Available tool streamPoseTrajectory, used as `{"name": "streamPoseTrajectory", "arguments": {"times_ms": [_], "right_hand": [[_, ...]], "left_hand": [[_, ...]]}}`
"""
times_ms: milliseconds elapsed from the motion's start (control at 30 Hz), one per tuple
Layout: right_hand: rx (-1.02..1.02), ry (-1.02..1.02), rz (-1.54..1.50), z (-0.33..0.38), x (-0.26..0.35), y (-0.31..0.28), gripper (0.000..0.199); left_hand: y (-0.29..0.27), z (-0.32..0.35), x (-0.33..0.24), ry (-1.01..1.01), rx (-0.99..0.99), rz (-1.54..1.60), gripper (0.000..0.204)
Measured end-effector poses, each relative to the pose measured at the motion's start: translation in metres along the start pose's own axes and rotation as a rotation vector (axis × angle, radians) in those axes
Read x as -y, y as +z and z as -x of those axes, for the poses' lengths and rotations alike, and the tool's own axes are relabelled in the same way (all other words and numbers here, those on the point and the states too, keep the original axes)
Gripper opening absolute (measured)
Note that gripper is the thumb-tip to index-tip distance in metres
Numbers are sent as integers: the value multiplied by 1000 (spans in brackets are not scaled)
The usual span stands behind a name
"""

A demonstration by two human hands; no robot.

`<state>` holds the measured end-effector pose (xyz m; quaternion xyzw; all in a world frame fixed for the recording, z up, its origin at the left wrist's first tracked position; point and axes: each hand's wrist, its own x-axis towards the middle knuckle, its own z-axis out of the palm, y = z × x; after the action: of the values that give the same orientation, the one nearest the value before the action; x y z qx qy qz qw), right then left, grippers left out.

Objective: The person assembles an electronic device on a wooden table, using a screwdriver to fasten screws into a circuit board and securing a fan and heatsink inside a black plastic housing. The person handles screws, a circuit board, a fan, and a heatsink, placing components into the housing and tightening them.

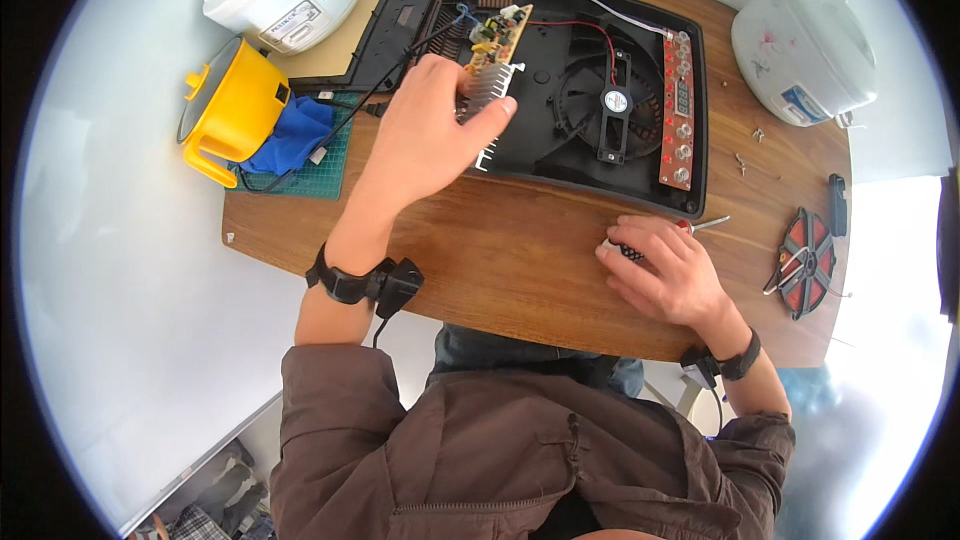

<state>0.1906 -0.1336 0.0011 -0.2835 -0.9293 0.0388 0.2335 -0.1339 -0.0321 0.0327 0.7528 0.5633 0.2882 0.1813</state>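
Note:
My left hand [425, 130] is closed on a circuit board [505, 35] with a silver finned heat sink [488, 88]. Thumb and fingers grip the heat sink's sides, and the board is tilted up over the left part of a black plastic housing [540, 155]. Inside that housing sit a round fan [616, 100] and a narrow red button board [680, 105]. Near the housing's front right corner, my right hand [665, 270] is wrapped round a screwdriver [712, 223], its metal shaft pointing right. The fingers hide most of the handle.
A coil disc [805, 265] lies by the right edge, with loose screws [741, 164] farther back. White cookers [805, 45] stand at both back corners. A yellow pot [235, 105] and blue cloth [295, 135] rest on a green mat [325, 175] at left.

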Motion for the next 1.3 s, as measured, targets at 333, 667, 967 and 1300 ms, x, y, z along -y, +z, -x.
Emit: {"name": "streamPoseTrajectory", "arguments": {"times_ms": [333,667,967,1300], "right_hand": [[-124,88,129,-140,-85,-35,15],[327,145,248,-248,-162,49,26],[260,20,109,-240,-170,62,30],[-242,457,-85,-222,-201,28,29]], "left_hand": [[3,2,32,-165,-78,624,36],[17,5,35,-69,-108,667,36],[22,5,35,14,-141,496,34],[24,1,20,73,-99,125,41]]}}
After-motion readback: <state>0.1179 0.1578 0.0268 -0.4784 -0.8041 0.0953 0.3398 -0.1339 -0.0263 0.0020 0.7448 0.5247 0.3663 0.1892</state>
